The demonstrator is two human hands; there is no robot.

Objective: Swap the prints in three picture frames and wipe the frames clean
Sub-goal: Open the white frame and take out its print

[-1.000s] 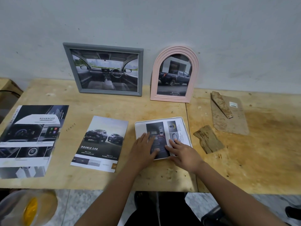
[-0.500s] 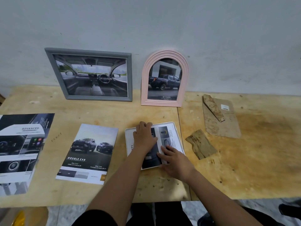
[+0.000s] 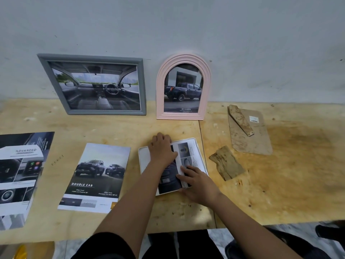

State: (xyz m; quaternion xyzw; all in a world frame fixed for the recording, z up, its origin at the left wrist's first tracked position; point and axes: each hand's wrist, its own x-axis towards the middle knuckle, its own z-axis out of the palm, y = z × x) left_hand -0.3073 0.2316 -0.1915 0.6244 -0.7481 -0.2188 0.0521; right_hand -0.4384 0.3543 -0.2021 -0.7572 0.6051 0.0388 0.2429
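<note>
Grey wall (image 3: 186,25) backs the plywood table (image 3: 280,184), where a grey frame (image 3: 93,57) and a pink arched frame (image 3: 160,90) lean upright, likely parked clear of the work. A Double Cab print (image 3: 95,176) lies flat nearby. Near the front edge lies the white frame (image 3: 143,156), flat so its print (image 3: 188,152) can seat. The left hand (image 3: 161,148) hooks the frame's far edge, apparently steadying it. The right hand (image 3: 197,182) presses the print with straight fingers.
</note>
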